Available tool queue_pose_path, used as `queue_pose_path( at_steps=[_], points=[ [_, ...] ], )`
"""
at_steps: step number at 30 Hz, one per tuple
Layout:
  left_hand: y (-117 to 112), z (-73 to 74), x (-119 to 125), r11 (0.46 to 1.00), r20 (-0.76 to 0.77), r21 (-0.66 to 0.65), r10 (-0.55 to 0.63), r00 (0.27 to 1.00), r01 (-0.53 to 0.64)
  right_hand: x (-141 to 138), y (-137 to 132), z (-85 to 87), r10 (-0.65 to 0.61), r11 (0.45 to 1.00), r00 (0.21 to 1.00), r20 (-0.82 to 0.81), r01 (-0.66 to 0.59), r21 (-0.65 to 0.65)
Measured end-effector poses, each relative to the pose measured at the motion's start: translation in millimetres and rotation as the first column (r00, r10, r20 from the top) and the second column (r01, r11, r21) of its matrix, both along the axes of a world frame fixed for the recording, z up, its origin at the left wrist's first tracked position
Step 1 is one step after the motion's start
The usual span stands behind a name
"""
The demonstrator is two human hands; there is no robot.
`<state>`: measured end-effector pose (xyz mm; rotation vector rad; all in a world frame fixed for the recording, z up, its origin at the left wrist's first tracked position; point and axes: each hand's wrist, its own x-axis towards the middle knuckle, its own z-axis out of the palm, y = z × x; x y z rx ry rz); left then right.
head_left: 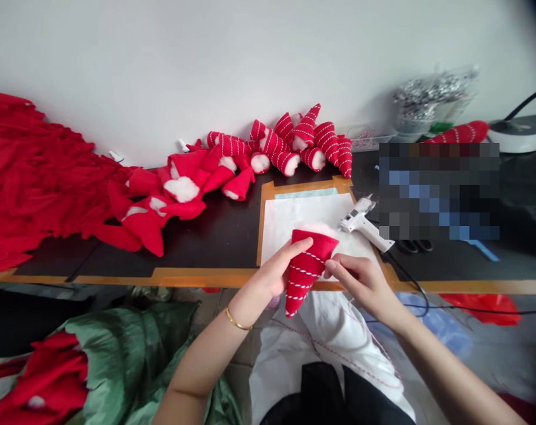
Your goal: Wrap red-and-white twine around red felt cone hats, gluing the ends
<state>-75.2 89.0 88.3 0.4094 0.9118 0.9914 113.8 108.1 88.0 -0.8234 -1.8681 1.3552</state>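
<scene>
At the edge of the desk (pixel 226 236), the left hand (pixel 280 270) curls its fingers around a red cone (pixel 311 243), tip down, while the right hand (pixel 360 280) pinches its cord (pixel 305 272) between closed fingers.

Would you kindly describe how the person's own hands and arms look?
The left hand is ungloved, with a thin gold bracelet near its wrist; the right hand is ungloved, with no bracelet visible. No sleeves show.

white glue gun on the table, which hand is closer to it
Right. The right hand is just below the glue gun in view; the left hand is farther left, across the red cone.
</scene>
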Motion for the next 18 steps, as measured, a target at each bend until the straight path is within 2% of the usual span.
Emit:
queue_pose_path(
  at_steps=[3,6,8,10,13,15,18],
  points=[
    [-3.7,5.2,-1.4,0.998,0.023,-0.062,-0.011,1.000,0.012,-1.7,1.2,-2.1,-0.024,0.999,0.997,-0.074,0.021,-0.040],
    [-7.9,10.5,-1.9,0.994,0.034,-0.109,-0.014,0.999,0.018,-4.1,2.5,-4.4,-0.129,0.975,0.961,-0.244,0.078,-0.206],
    [-9.7,11.5,-0.9,0.994,0.053,-0.109,-0.008,0.999,0.014,-5.0,3.0,-4.4,-0.161,0.954,0.937,-0.308,0.069,-0.291],
    [-10.0,9.1,1.2,0.995,0.071,-0.100,-0.001,0.997,0.008,-5.0,3.8,-2.9,-0.147,0.952,0.937,-0.317,0.047,-0.301],
    [-8.6,0.6,6.0,0.995,0.063,-0.097,0.000,0.998,0.007,-4.3,6.2,0.1,-0.157,0.966,0.944,-0.292,0.085,-0.245],
    [-8.3,-4.6,9.6,0.998,0.015,-0.011,0.068,0.998,-0.067,-4.1,7.8,0.8,-0.170,0.973,0.950,-0.263,0.120,-0.198],
    [-11.3,-5.3,14.2,0.953,-0.110,0.257,0.196,0.974,-0.162,-5.3,8.7,-0.8,-0.167,0.978,0.961,-0.222,0.133,-0.162]
  ],
)
